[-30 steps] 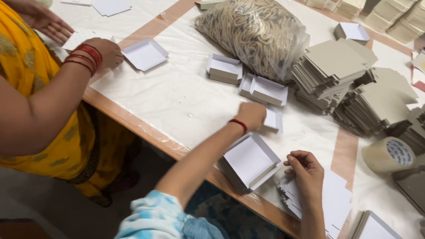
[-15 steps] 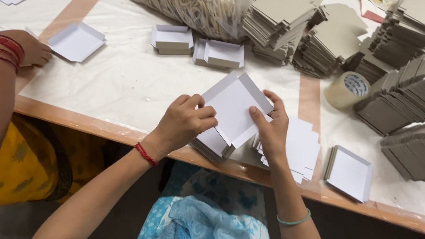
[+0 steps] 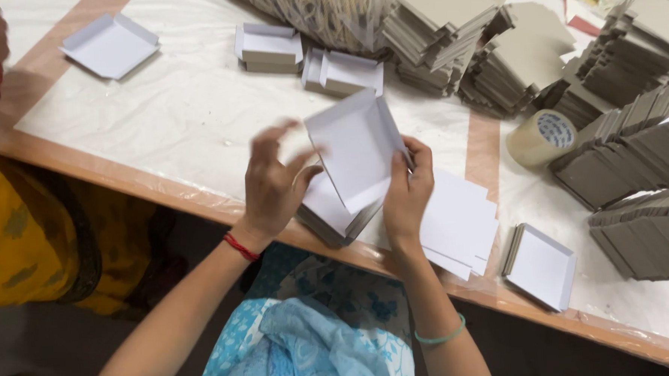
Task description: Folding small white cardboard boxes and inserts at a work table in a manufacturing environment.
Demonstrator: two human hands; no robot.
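1. Left hand (image 3: 273,185): raised, fingers spread and blurred, thumb pointing right; red band at wrist.
2. Right hand (image 3: 408,188): upright, fingers curled in a pinch; green band on forearm.

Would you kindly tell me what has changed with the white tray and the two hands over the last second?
The white card tray was lifted off the table edge and tilted up. The right hand, earlier resting on the flat white sheets, now grips its right edge. The left hand, which held it half a second ago, has opened, blurred, fingers beside it. The tape roll, grey card stacks and folded trays stayed put.
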